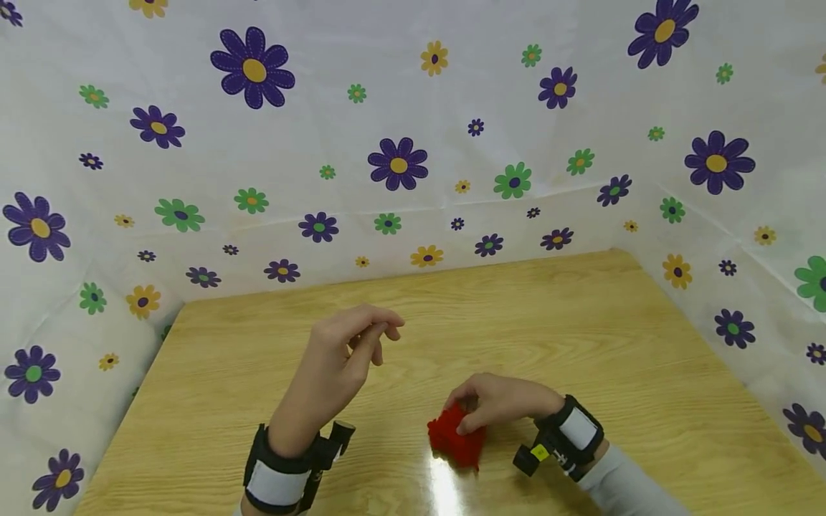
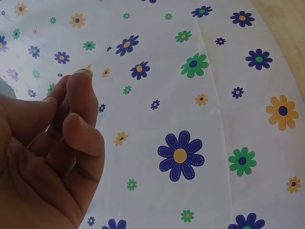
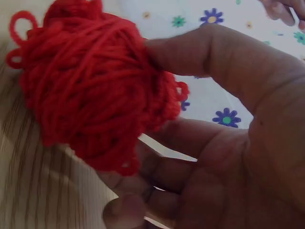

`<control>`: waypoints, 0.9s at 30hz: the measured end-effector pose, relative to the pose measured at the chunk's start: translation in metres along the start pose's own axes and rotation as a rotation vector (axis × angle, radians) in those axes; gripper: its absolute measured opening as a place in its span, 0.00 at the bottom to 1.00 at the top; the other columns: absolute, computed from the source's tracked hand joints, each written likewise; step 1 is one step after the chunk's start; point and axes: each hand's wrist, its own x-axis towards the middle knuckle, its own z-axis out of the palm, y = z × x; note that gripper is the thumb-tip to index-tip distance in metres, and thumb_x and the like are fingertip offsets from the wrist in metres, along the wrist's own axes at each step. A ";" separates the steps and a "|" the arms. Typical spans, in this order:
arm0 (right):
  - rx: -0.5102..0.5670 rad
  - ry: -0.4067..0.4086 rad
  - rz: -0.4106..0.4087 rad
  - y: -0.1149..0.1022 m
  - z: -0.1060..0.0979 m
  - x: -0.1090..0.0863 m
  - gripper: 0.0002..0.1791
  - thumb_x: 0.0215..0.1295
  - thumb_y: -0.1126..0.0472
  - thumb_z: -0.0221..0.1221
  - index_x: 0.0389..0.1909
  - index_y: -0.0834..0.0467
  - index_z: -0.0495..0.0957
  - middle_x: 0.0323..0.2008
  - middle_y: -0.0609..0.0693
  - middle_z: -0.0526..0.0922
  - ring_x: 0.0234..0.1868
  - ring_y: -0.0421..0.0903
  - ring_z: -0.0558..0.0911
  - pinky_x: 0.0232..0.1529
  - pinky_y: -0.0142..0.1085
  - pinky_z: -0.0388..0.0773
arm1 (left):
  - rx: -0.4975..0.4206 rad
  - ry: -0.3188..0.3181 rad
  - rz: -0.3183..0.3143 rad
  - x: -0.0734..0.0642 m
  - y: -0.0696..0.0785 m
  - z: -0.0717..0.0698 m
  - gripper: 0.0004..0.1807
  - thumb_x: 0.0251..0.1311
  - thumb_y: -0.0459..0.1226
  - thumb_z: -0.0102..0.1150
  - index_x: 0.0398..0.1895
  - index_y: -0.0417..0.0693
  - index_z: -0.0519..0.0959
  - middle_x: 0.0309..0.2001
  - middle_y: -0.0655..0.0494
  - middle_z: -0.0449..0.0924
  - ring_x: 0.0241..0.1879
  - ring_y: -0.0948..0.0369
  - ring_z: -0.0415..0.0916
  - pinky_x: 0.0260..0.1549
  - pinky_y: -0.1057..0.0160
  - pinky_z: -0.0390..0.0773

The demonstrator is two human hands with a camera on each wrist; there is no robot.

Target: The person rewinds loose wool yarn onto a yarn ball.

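Observation:
A ball of red yarn (image 1: pixel 459 441) is at the front middle of the table, with small loops sticking out of its wound strands (image 3: pixel 90 86). My right hand (image 1: pixel 506 400) grips it from the right side, thumb on one face and fingers behind and beneath in the right wrist view. My left hand (image 1: pixel 338 358) is raised over the table to the left of the yarn, apart from it. Its thumb and index finger come together, the other fingers (image 2: pixel 85 138) curl in, and no strand shows between them.
The wooden table (image 1: pixel 245 358) has a glossy glare spot just in front of the yarn. A white cloth (image 1: pixel 310 129) with purple, green and yellow flowers hangs behind and along both sides. Each wrist wears a strapped camera, the left camera (image 1: pixel 332 441) close to the tabletop in view.

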 end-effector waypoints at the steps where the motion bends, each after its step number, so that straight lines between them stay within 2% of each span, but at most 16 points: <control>1: -0.006 -0.005 0.004 0.001 0.000 0.001 0.15 0.64 0.64 0.65 0.52 0.60 0.84 0.39 0.45 0.86 0.37 0.40 0.81 0.41 0.31 0.78 | -0.002 -0.002 -0.002 0.000 -0.001 0.000 0.15 0.70 0.22 0.54 0.44 0.47 0.85 0.35 0.59 0.84 0.23 0.65 0.73 0.22 0.67 0.76; 8: -0.087 0.035 0.010 0.006 0.000 0.001 0.16 0.67 0.60 0.65 0.55 0.58 0.84 0.45 0.45 0.86 0.42 0.40 0.80 0.45 0.33 0.78 | 0.014 -0.029 -0.030 -0.002 -0.002 0.002 0.14 0.69 0.22 0.55 0.45 0.47 0.84 0.34 0.59 0.83 0.22 0.66 0.73 0.21 0.67 0.77; 16: -0.141 0.092 0.002 0.007 -0.002 0.003 0.16 0.68 0.56 0.66 0.53 0.58 0.84 0.43 0.44 0.85 0.42 0.42 0.80 0.44 0.35 0.78 | 0.034 -0.026 -0.033 -0.002 -0.001 0.001 0.13 0.69 0.23 0.56 0.45 0.47 0.85 0.33 0.59 0.83 0.23 0.67 0.74 0.22 0.66 0.79; 22: -0.166 0.186 -0.034 0.007 -0.010 0.000 0.19 0.71 0.55 0.64 0.56 0.62 0.81 0.46 0.52 0.85 0.46 0.46 0.81 0.44 0.36 0.77 | 0.073 -0.017 -0.021 -0.001 0.000 0.003 0.12 0.68 0.24 0.59 0.45 0.47 0.85 0.33 0.58 0.83 0.23 0.69 0.74 0.23 0.67 0.79; 27: -0.184 0.215 -0.066 0.007 -0.014 -0.002 0.20 0.72 0.56 0.63 0.58 0.64 0.80 0.50 0.59 0.84 0.47 0.50 0.82 0.47 0.38 0.79 | 0.059 -0.021 -0.024 -0.001 0.001 0.005 0.11 0.67 0.24 0.60 0.44 0.47 0.86 0.32 0.59 0.82 0.24 0.69 0.74 0.23 0.68 0.79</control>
